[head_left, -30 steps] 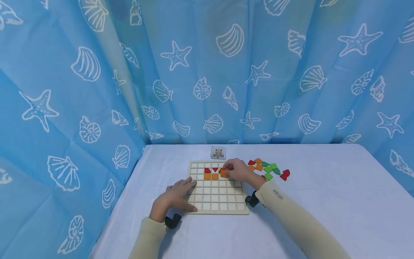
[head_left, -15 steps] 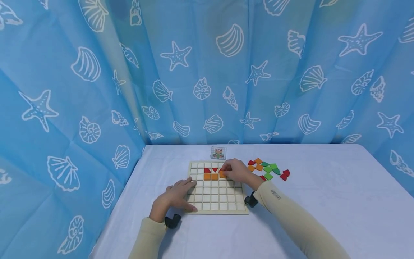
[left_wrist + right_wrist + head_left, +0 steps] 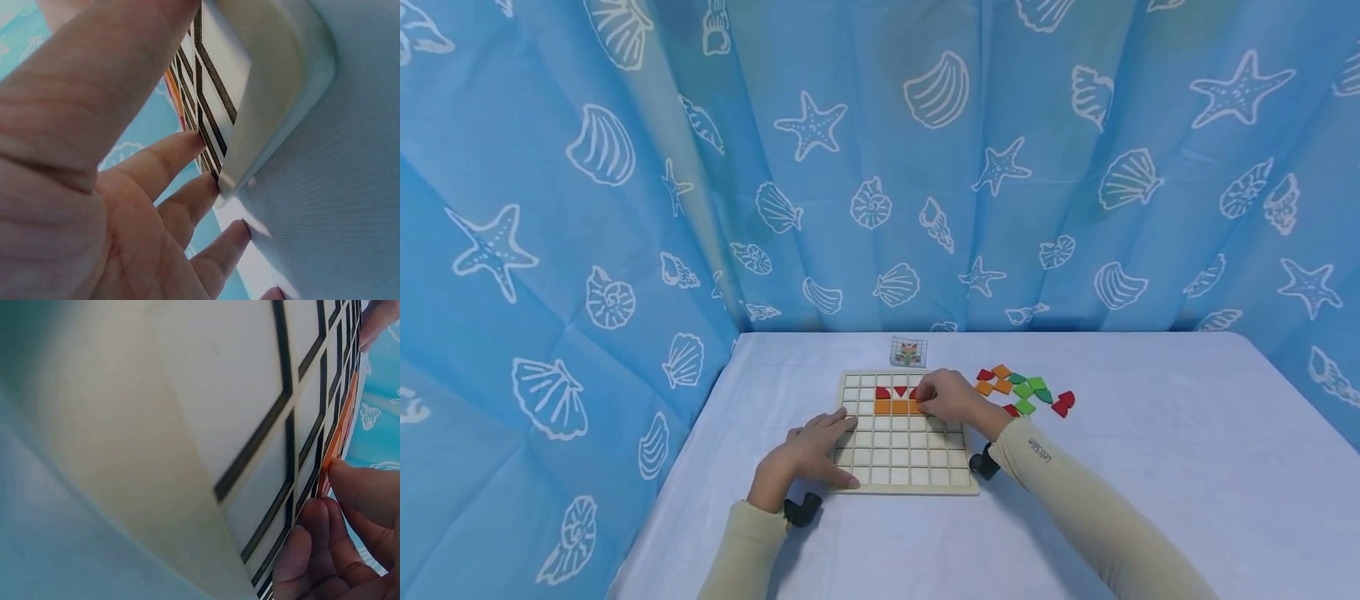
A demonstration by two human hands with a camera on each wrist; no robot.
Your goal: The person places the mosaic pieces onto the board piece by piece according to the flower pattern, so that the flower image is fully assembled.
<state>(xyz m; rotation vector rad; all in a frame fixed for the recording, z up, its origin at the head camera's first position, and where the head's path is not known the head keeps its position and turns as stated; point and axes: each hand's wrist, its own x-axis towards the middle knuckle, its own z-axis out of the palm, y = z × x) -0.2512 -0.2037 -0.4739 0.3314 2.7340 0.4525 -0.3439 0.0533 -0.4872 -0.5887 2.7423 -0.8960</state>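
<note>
A pale wooden grid board [image 3: 882, 489] lies on the white table. My left hand [image 3: 811, 450] rests on its left side, fingers spread; in the left wrist view its fingertips [image 3: 195, 142] touch the board's edge. My right hand [image 3: 951, 395] pinches an orange square tile [image 3: 914, 407] at the right end of an orange row. In the right wrist view the thumb [image 3: 350, 478] touches orange, and the fingers partly hide the tile. Two more orange squares [image 3: 891, 407] sit left of it. Behind them are a red quarter-round tile [image 3: 882, 392], a small red triangle [image 3: 900, 391] and another red piece, partly covered.
Right of the board lie loose orange tiles [image 3: 1003, 386], green tiles [image 3: 1025, 390] and red tiles [image 3: 1063, 405]. A small pattern card [image 3: 908, 352] lies behind the board. A blue shell-print curtain [image 3: 880, 167] hangs at the table's back and left.
My right hand has shifted the orange square slightly left and lowered it into line with the other two orange squares. The left hand stays in place on the board.
</note>
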